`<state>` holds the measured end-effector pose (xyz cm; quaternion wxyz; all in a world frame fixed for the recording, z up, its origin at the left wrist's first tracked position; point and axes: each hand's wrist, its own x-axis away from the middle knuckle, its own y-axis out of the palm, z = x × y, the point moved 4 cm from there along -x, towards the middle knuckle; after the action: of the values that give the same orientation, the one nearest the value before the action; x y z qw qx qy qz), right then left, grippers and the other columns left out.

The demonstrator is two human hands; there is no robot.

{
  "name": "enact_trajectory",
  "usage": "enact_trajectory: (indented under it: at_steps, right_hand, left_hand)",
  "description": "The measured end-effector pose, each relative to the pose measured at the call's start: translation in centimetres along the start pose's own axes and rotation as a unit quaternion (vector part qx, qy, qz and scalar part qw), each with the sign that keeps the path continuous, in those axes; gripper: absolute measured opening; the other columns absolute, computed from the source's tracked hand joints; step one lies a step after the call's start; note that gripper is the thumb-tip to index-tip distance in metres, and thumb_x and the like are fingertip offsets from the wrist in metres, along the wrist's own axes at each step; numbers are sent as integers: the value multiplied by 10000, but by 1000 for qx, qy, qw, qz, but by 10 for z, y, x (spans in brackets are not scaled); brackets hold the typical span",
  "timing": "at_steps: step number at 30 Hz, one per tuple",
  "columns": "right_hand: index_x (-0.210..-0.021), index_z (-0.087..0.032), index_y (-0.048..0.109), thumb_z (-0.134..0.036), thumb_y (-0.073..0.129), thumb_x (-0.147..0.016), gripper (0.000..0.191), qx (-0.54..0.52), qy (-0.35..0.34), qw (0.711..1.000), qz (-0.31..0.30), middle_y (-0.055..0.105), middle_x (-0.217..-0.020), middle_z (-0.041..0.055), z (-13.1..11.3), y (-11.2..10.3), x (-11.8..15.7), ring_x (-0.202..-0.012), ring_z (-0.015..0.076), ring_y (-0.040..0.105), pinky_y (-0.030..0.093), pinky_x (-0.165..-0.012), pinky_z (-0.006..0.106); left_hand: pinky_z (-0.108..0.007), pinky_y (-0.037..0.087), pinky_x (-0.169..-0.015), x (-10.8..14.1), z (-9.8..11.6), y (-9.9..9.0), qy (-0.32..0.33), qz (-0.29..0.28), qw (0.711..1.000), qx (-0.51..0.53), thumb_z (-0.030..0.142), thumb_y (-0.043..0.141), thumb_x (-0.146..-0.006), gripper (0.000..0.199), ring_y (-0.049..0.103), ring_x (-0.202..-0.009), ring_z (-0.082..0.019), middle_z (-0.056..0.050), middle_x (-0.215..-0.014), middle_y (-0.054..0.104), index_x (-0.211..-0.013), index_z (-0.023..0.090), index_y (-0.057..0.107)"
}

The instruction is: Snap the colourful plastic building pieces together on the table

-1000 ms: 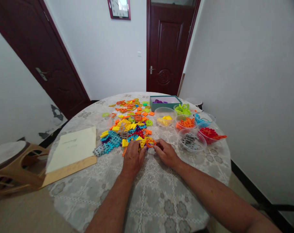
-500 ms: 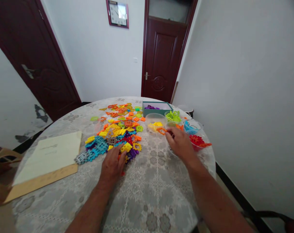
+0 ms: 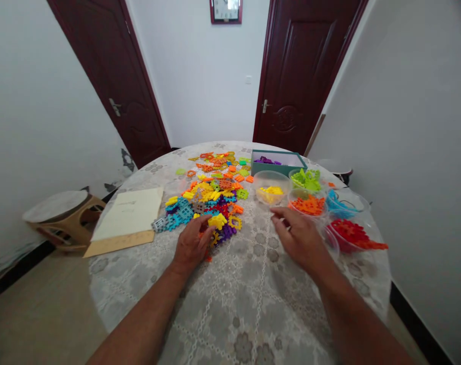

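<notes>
My left hand (image 3: 192, 244) rests at the near edge of a mixed pile of plastic building pieces. Its thumb and index finger are apart, with their tips at a yellow building piece (image 3: 217, 221) lying on the pile. My right hand (image 3: 301, 237) hovers over the tablecloth, fingers spread and no piece visible in them. Just beyond it stand a bowl of orange pieces (image 3: 308, 205) and a clear bowl with yellow pieces (image 3: 272, 191). Blue-teal pieces (image 3: 183, 209) and a yellow square frame piece (image 3: 235, 223) lie in the pile near my left hand.
Bowls of green pieces (image 3: 306, 180), blue pieces (image 3: 339, 203) and red pieces (image 3: 352, 234) stand to the right. A green box (image 3: 279, 169) with purple pieces is at the back. A paper on a board (image 3: 128, 210) lies left; a stool (image 3: 59, 208) stands beyond.
My right hand held an orange piece over the bowls; now it has drawn back nearer without it. My left hand stays by the yellow piece. The head view has turned left and down.
</notes>
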<state>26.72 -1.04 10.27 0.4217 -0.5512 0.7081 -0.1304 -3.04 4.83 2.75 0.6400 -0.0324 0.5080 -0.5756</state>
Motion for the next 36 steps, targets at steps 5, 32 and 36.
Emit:
enact_trajectory:
  at_steps: [5, 32, 36]
  right_hand:
    - [-1481, -265, 546, -287, 596, -960, 523, -206, 19, 965, -164, 698, -1269, 90, -38, 87, 26, -841, 197, 688, 557, -832, 378]
    - [-1187, -184, 631, -163, 549, -866, 332, -45, -51, 997, -35, 624, -1183, 120, 21, 135, -13, -1113, 260, 620, 519, -1014, 419]
    - [-1271, -191, 594, -60, 561, -781, 509, -22, -119, 990, -65, 598, -1270, 125, 24, 143, -11, -1221, 261, 572, 470, -1112, 441]
  left_hand:
    - [-320, 556, -809, 5, 14, 4, 71, -53, 996, 5, 375, 567, -1033, 323, 694, -888, -195, -62, -999, 727, -1302, 211, 634]
    - [-523, 434, -1140, -1, 2, 19, 31, -104, 986, -128, 140, 589, -929, 494, 549, -1298, -315, -126, -1382, 643, -1413, 236, 617]
    - [-523, 442, -1134, 0, 0, 21, 57, -113, 983, -136, 138, 588, -947, 463, 535, -1344, -316, -98, -1430, 638, -1380, 290, 651]
